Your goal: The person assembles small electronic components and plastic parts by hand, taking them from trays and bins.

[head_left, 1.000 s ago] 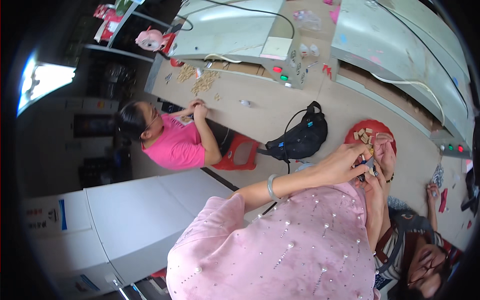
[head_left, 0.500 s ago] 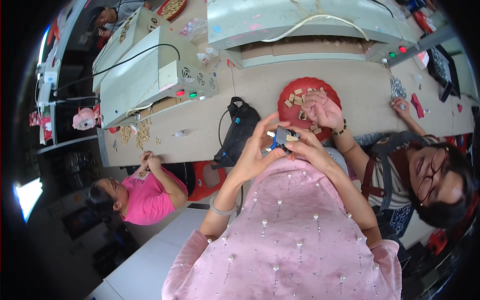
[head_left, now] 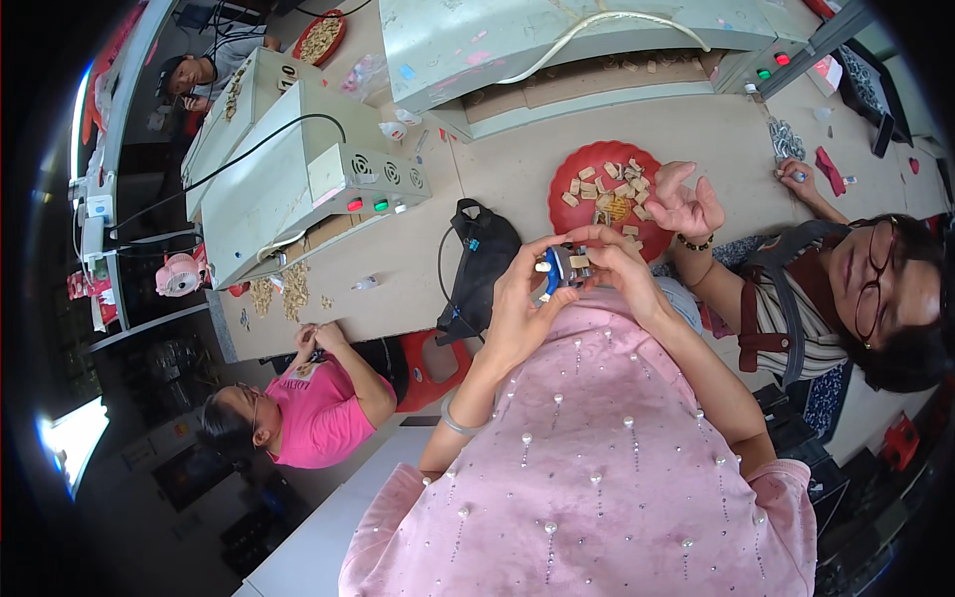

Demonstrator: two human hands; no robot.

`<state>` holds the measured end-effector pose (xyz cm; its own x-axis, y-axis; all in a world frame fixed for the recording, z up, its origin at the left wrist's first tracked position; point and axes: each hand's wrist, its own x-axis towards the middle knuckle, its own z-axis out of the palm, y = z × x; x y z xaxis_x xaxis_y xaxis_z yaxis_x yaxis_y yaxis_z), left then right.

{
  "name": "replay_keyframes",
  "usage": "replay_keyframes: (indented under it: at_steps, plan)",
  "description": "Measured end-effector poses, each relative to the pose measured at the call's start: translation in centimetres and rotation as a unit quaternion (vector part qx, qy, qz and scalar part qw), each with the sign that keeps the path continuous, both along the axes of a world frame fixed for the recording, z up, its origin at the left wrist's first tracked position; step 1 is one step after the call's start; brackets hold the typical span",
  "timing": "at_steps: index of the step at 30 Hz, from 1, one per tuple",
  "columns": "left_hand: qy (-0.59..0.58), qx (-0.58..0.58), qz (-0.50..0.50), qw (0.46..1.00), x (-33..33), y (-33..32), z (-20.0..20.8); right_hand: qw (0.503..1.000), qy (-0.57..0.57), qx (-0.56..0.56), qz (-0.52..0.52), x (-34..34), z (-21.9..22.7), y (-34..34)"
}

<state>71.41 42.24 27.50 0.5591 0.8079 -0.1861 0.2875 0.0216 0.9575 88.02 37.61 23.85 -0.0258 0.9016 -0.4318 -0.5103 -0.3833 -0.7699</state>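
Between my hands, just in front of my pink top, is a small blue and dark grey device [head_left: 558, 272] with light-coloured parts. My left hand [head_left: 519, 297] grips its left side, thumb below and fingers above. From the right, my right hand [head_left: 625, 271] closes on the same device, its fingers curled over the far edge. Its exact kind cannot be made out. Beyond my hands lies a red scalloped tray [head_left: 563, 171] holding several small tan blocks [head_left: 614, 189]. A co-worker's hand [head_left: 686, 209] hovers at the tray's right edge, fingers spread.
A black bag [head_left: 476, 261] lies left of my hands. Pale machine housings [head_left: 587, 50] stand across the table's far side and at left [head_left: 298, 169]. A co-worker in pink [head_left: 328, 403] sits at left, another in stripes [head_left: 796, 318] at right. Small tan pieces [head_left: 295, 289] lie at left.
The co-worker's hand has moved right, off the tray, uncovering more blocks. My right fingers have shifted up over the device's far edge. The whole view has turned slightly.
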Motion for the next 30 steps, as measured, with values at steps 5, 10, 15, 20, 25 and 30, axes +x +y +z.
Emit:
replay_keyframes:
  at_steps: [5,10,15,20,25,30]
  plan:
    - [0.014,-0.012,0.006,1.000,-0.2,0.3,0.3,0.999,-0.031,-0.012,0.013,-0.1,-0.3,0.1]
    - [0.005,-0.008,0.013,1.000,-0.2,0.5,0.2,0.999,-0.033,-0.029,0.027,-0.1,-0.5,0.2]
    - [0.009,-0.005,0.000,1.000,-0.3,0.6,0.5,0.996,0.020,-0.082,0.031,-0.1,-0.2,0.4]
    - [-0.001,-0.012,-0.012,1.000,-0.4,0.7,0.2,0.995,0.050,-0.075,0.035,-0.3,-1.4,0.2]
    - [0.005,-0.002,-0.017,1.000,-0.7,0.8,0.1,0.997,0.008,-0.065,0.043,-0.4,-1.4,0.2]
    - [-0.015,-0.040,0.007,0.999,-1.1,0.7,-0.7,0.993,0.068,-0.084,0.046,-0.1,-1.6,0.3]
